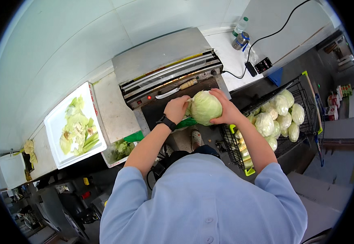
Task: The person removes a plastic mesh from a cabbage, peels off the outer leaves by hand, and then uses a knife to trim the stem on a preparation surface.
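A pale green cabbage is held up over the near edge of a film-wrapping machine. My right hand grips it from the right, fingers spread over its side. My left hand, with a black watch at the wrist, has its fingertips together at the cabbage's left side, on what looks like an outer leaf; the exact grip is partly hidden. Beyond the cabbage, a curved knife with a wooden handle lies along the front of the machine, near a roll of clear film. A small red light glows on the machine's front.
A white tray with leaves and trimmings stands left; a bin of leaves sits below the counter. At right, a shopping cart holds several wrapped vegetables. A plastic bottle, metal flask, phone and black cable are back right.
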A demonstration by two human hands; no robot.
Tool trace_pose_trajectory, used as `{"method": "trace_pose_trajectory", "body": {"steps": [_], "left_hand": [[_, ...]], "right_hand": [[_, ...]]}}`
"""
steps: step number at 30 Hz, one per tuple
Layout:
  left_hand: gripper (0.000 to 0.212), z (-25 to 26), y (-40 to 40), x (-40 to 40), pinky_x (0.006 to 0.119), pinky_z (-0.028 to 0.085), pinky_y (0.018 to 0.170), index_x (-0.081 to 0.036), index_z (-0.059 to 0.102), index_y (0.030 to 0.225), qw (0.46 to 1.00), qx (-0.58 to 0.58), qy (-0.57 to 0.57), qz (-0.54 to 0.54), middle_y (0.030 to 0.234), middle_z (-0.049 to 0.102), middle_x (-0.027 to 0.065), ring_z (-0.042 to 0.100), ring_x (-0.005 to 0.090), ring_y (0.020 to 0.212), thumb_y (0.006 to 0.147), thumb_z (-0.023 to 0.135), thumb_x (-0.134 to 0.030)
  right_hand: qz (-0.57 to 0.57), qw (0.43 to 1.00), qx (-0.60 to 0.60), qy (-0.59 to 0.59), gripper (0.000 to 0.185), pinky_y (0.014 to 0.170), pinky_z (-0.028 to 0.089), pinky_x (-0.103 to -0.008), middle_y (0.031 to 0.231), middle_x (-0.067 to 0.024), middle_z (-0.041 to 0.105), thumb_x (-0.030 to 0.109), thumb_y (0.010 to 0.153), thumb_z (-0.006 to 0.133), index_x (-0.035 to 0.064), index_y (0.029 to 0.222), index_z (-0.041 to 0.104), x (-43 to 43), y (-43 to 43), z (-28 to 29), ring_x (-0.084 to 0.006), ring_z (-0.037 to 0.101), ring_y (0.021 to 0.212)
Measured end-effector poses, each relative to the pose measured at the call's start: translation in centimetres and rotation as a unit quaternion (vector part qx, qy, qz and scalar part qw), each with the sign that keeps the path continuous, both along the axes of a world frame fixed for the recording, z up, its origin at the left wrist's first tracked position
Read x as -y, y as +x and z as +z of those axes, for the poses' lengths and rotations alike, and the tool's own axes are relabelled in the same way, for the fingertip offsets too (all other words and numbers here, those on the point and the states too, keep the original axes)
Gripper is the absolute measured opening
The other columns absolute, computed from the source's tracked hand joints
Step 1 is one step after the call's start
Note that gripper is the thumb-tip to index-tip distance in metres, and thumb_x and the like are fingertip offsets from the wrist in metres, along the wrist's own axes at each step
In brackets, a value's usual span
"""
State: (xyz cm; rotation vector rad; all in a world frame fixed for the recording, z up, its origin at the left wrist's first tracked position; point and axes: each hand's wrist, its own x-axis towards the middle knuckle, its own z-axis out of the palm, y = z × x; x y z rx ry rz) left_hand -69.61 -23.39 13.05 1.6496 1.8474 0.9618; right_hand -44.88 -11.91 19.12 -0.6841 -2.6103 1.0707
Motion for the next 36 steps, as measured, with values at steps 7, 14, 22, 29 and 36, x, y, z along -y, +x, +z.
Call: {"method": "trace_pose_trajectory", "body": {"steps": [7,14,22,29,36], "left_hand": [[0.027,0.2,-6.0,6.4,0.036,0.053,0.087,-0.003,0.066,0.119,0.965,0.076,0.054,0.246,0.104,0.072,0.0168,0.07,0.0295,0.097,0.095,0.062,-0.014],[0.037,-4.1,-10.1,28.8,0.039,0.05,0.096,-0.001,0.062,0.123,0.917,0.089,-0.157,0.357,0.115,0.069,0.0176,0.066,0.0309,0.109,0.087,0.06,-0.009],[0.066,-15.2,-14.9,39.5,0.045,0.048,0.101,0.004,0.046,0.14,0.733,0.021,-0.31,0.606,0.132,0.06,0.0272,0.058,0.0401,0.123,0.088,0.07,-0.028],[0.036,-4.1,-7.3,24.4,0.034,0.054,0.085,0.0,0.058,0.127,0.927,0.278,-0.213,0.138,0.112,0.069,0.0147,0.067,0.023,0.101,0.098,0.063,-0.02],[0.028,5.8,0.4,7.7,0.04,0.053,0.092,-0.003,0.062,0.117,0.995,0.025,0.082,-0.049,0.115,0.062,0.0148,0.063,0.033,0.106,0.09,0.064,-0.006]], "right_hand": [[-0.042,0.995,-0.053,-0.074,0.112,0.118,0.034,-0.0427,0.156,-0.0182,0.035,0.025,0.054,0.093,0.0113,0.15,0.037,-0.1,2.6,-2.2,-0.0381,0.035,0.146],[-0.084,0.992,-0.04,-0.089,0.111,0.116,0.036,-0.0431,0.154,-0.0162,0.038,0.027,0.056,0.094,0.0117,0.15,0.037,-0.4,1.2,-2.4,-0.0366,0.04,0.143],[-0.127,0.988,0.078,-0.034,0.105,0.109,0.044,-0.0455,0.146,-0.0188,0.042,0.042,0.068,0.089,0.0112,0.152,0.033,-0.1,-2.7,0.0,-0.039,0.05,0.131],[-0.248,0.946,0.199,-0.068,0.108,0.107,0.045,-0.0465,0.145,-0.0336,0.046,0.077,0.082,0.06,0.0032,0.155,0.028,-1.6,-4.9,1.0,-0.0426,0.051,0.132],[-0.226,0.934,0.262,-0.088,0.114,0.102,0.048,-0.045,0.133,-0.0307,0.059,0.085,0.08,0.053,0.0005,0.154,0.03,-0.4,-6.1,3.6,-0.0405,0.06,0.124]]}}
